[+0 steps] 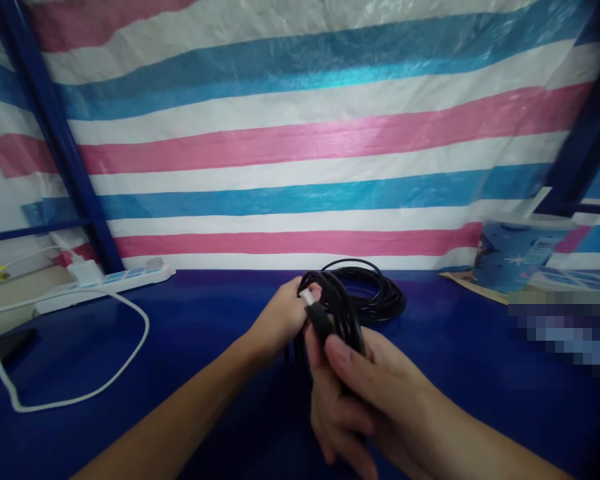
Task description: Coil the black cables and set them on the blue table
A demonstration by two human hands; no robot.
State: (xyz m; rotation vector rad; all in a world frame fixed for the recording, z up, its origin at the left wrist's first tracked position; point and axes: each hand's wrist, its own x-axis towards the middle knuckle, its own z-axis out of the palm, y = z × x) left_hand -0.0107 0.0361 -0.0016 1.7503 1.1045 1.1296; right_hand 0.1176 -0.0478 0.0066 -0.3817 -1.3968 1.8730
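A coiled black cable (347,313) is held up over the blue table, between both hands. My left hand (283,310) is closed around the far left side of the coil. With thumb and fingers, my right hand (355,390) grips the near side of the coil together with a black plug (320,320), whose pale metal end (307,297) points up and left toward my left hand. Just behind the held coil, a second black cable coil (387,300) lies on the table.
A white power strip (125,280) with a white adapter (85,272) stands at the back left. Its white cable (143,333) loops over the blue table (205,300). A blue patterned cup (515,253) is at the back right, before a striped sheet (290,147).
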